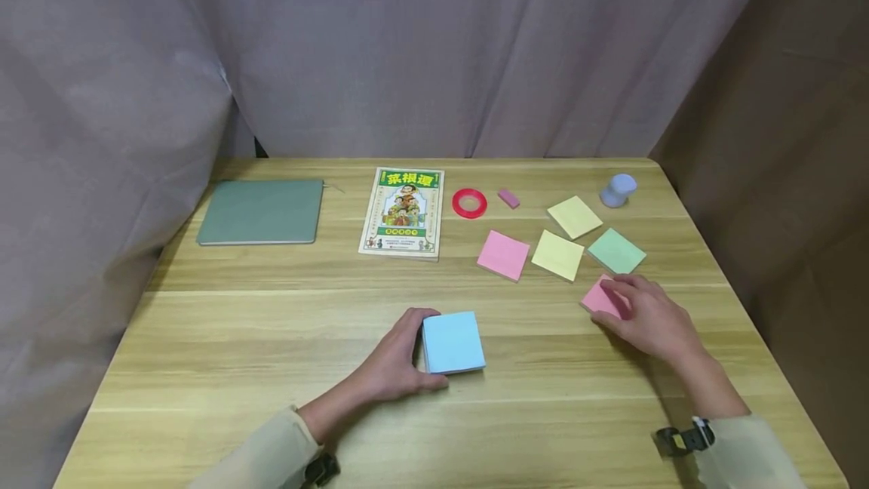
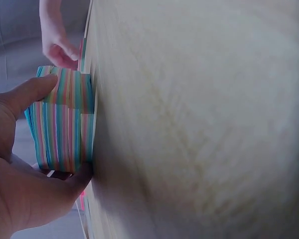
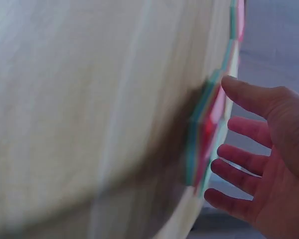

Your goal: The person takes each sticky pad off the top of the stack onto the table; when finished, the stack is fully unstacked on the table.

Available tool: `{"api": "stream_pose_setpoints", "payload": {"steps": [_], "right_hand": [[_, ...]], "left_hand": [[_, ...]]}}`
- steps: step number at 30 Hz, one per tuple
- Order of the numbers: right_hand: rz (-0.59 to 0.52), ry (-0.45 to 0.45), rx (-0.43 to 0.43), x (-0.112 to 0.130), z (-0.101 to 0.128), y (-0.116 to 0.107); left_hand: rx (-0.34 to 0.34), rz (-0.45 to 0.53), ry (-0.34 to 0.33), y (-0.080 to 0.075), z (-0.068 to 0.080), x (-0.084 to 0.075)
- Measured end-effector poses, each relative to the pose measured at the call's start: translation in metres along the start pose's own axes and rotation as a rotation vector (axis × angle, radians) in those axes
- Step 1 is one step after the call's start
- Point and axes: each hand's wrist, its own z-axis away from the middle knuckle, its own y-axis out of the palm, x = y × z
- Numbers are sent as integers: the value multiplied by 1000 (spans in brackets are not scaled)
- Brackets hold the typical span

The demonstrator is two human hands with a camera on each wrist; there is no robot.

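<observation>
The thick note block (image 1: 453,342) is sitting near the front middle of the wooden table (image 1: 271,338), pale blue on its top sheet, and the left wrist view is showing its side striped in teal, pink, orange and green layers. The left hand (image 1: 394,364) is clamping it, thumb on one edge and fingers curling round the far side, wrist lying low on the wood. Counting the loose pads: two pink ones, one (image 1: 503,254) lying free and the other pink pad (image 1: 600,297) under the right hand (image 1: 645,317); two yellow pads (image 1: 558,254) (image 1: 574,216); one green pad (image 1: 616,250). The right hand is resting flat-ish over that pink pad, fingers spread and relaxed, fingertips touching its top, gripping nothing. Farther back, one each: a grey-green notebook (image 1: 261,211), a booklet with a green-titled cover (image 1: 403,212), a red tape ring (image 1: 469,203), a small pink eraser (image 1: 508,198) and a pale blue rounded object (image 1: 618,190).
</observation>
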Motion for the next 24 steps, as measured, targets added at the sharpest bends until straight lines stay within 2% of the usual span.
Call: {"api": "stream_pose_setpoints", "payload": {"steps": [5, 8, 16, 24], "right_hand": [[-19, -117, -64, 24, 0, -8], [-39, -218, -62, 46, -2, -10], [-83, -495, 36, 113, -6, -3], [-171, -699, 126, 167, -8, 25]], "left_hand": [[-2, 3, -4, 0, 0, -1], [1, 2, -4, 0, 0, -2], [3, -11, -4, -1, 0, -1], [-6, -16, 8, -1, 0, -1]]}}
